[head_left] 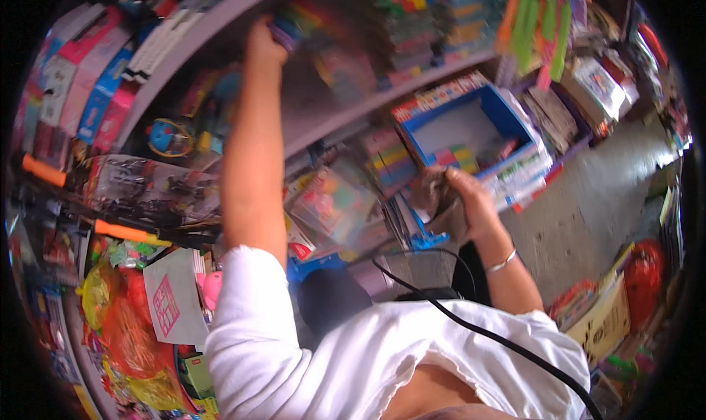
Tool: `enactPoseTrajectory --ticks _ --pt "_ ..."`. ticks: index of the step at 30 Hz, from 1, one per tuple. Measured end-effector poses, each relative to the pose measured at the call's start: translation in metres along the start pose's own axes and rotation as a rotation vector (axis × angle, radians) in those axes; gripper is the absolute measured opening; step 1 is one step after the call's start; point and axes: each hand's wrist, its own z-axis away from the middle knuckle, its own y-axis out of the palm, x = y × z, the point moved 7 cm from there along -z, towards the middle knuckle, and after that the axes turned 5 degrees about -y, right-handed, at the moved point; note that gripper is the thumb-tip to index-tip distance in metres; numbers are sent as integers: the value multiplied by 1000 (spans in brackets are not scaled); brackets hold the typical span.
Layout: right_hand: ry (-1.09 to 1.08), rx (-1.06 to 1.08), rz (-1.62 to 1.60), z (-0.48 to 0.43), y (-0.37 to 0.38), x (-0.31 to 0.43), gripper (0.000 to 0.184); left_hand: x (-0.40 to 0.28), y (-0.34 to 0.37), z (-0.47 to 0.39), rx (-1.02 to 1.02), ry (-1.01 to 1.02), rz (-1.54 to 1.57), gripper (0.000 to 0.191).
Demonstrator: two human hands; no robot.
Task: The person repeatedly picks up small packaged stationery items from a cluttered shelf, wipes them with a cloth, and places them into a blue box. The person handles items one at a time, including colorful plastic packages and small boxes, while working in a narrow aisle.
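Observation:
My left hand (267, 41) reaches up into a shelf compartment and is closed on a blurred, rainbow-coloured item (295, 26), whose kind I cannot tell. In my right hand (469, 194) is a crumpled grey-brown cloth (438, 197), held near the lower edge of a blue open box (502, 111). Pink, yellow and green blocks (455, 158) lie inside that box. Beneath the cloth is a bright blue plastic piece (427, 238). Between my arms lies a clear package with pink and green contents (328, 199), blurred.
A pale shelf edge (331, 128) runs diagonally below my left hand. Boxed toys (99, 108) line the left side. Red and yellow net bags (132, 332) are at lower left. A black cable (485, 334) crosses my white shirt. Grey floor (584, 199) shows at right.

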Motion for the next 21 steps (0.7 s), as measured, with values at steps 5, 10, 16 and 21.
enactPoseTrajectory --ticks 5,10,16,21 --pt "-234 -105 356 38 -70 84 28 31 12 -50 1 -93 -301 27" --pt "-448 -111 698 28 -114 189 31 33 13 -38 -51 28 -636 30" --pt "-19 24 1893 -75 -142 171 29 25 19 75 15 549 -754 35" --pt "590 298 2272 -112 -143 111 61 88 -27 205 237 426 -493 29"
